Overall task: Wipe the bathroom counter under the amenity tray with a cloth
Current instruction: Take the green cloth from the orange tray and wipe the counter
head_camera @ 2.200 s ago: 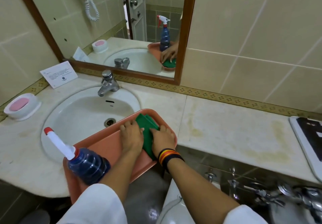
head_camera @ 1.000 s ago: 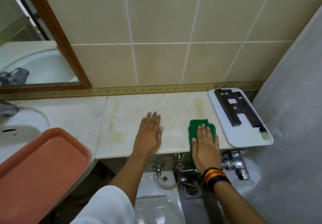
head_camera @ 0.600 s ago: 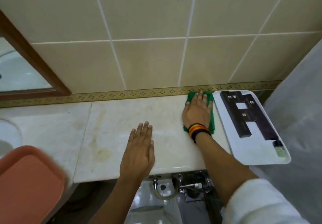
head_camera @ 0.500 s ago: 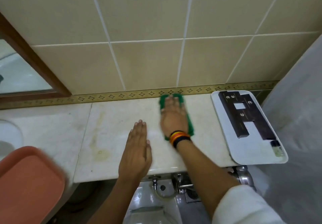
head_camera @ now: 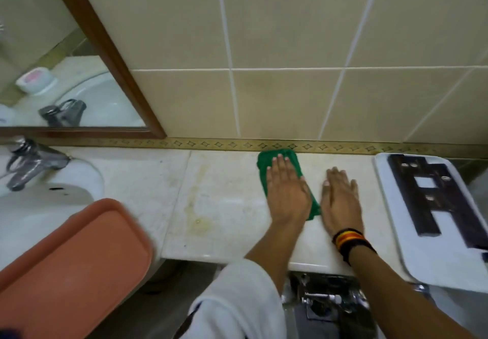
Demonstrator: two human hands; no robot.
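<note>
Wiping in progress: left hand, fingers flat, presses cloth on bench left of white tray; right hand rests flat, empty; the stained patch further left likely needs wiping next.

Lighting: even, warm, moderately bright; soft shadows. Glare: faint sheen on counter front edge. Blur: orange tray, lower left. Distortion: wide-angle bowing at frame edges.

The left hand hides most of the green cloth, while the orange tray, blurred, runs off the frame at eight o'clock.
</note>
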